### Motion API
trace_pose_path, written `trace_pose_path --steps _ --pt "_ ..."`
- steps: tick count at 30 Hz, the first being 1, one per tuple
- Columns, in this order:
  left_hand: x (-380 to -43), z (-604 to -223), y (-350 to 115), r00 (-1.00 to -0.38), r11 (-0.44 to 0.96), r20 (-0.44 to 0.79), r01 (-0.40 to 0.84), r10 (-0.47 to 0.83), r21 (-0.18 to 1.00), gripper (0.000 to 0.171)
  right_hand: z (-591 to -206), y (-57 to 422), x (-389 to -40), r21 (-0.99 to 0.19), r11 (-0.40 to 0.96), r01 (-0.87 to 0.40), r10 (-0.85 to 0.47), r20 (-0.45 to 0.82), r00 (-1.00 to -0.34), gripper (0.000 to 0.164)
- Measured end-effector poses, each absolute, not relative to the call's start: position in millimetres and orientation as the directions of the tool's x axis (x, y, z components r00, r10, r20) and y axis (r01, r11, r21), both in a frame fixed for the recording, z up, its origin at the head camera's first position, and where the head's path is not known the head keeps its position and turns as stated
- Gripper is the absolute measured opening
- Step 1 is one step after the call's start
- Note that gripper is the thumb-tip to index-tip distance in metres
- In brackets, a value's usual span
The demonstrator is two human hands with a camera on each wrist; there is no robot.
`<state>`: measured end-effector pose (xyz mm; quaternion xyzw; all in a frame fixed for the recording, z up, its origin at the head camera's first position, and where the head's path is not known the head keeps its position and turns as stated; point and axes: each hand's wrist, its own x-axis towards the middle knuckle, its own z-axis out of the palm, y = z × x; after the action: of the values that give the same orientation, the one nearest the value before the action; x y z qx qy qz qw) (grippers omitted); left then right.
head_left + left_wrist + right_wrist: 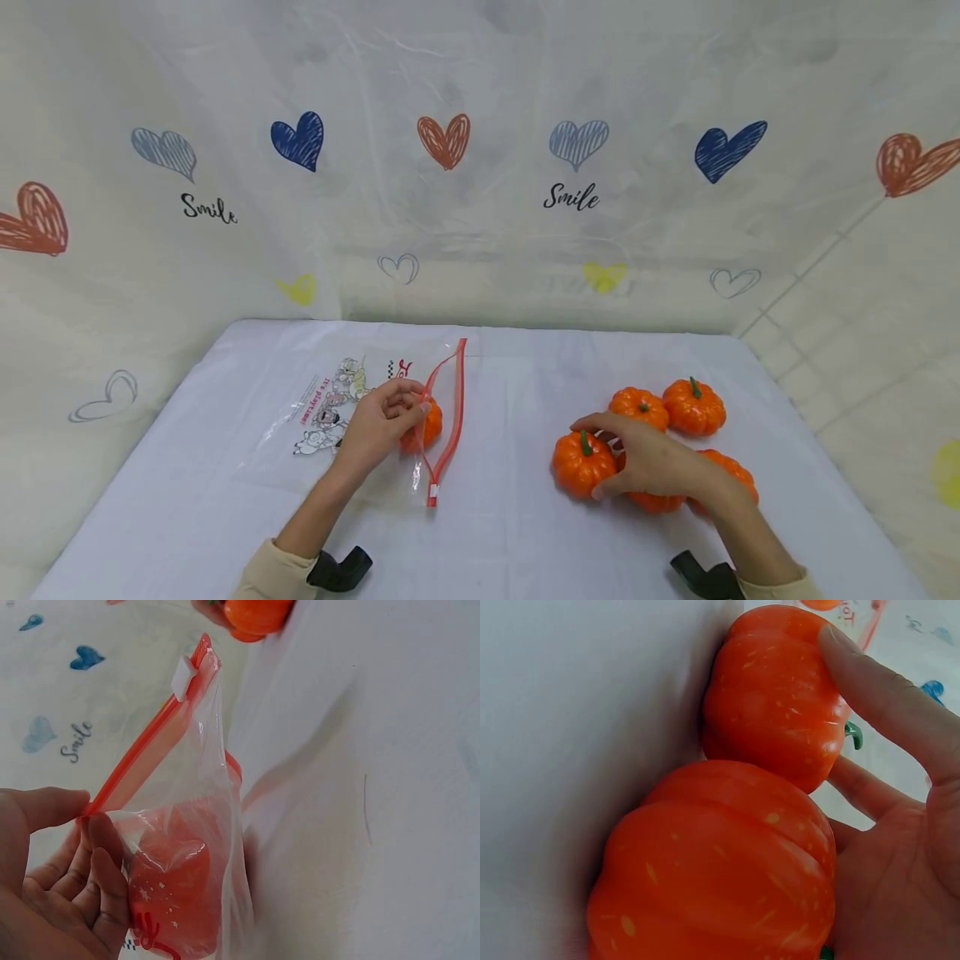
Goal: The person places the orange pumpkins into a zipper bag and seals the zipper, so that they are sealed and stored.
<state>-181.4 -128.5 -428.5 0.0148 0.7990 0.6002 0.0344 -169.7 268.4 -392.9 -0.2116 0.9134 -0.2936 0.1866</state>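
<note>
On the left of the table lies a clear zip bag with cartoon figures and a red zip edge. My left hand pinches that edge between thumb and fingers, and the bag's mouth stands apart. Inside the bag, near the mouth, is an orange toy pumpkin, seen through the plastic. The white slider is at one end of the zip. My right hand holds another pumpkin with a green stem, thumb on the near side and fingers round the far side. A further pumpkin is under the palm.
Behind the right hand are two pumpkins, one beside the other. One more pumpkin is partly covered by the right forearm. The white tablecloth reaches back to a wall sheet printed with hearts.
</note>
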Motion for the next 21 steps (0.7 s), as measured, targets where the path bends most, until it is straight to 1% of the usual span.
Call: trace_pose_path --steps 6,10,14,17,21 --pt "-181.4 -428.7 -128.4 -0.997 0.258 -0.039 -0.02 0.069 0.966 0.026 -394.6 266.6 -171.6 -0.614 0.745 -0.262 -0.48 -0.221 -0.849 0.076" --pt "-181.2 -429.1 -128.7 -0.997 0.255 -0.036 -0.017 0.067 0.967 0.026 -395.4 263.3 -172.4 -0.64 0.734 -0.228 -0.458 -0.218 -0.862 0.075" --pt "-180.8 -429.7 -129.1 -0.997 0.259 -0.032 -0.014 0.065 0.966 0.026 -396.5 259.1 -172.4 -0.657 0.73 -0.186 -0.414 -0.209 -0.886 0.075" --pt "-180.8 -429.9 -129.3 -0.997 0.26 -0.032 -0.014 0.066 0.965 0.026 -396.3 255.7 -172.5 -0.648 0.744 -0.163 -0.372 -0.199 -0.907 0.077" --pt "-181.5 -428.6 -129.0 -0.997 0.257 -0.031 -0.012 0.069 0.966 0.026 -395.3 250.9 -174.3 -0.632 0.759 -0.159 -0.321 -0.151 -0.935 0.078"
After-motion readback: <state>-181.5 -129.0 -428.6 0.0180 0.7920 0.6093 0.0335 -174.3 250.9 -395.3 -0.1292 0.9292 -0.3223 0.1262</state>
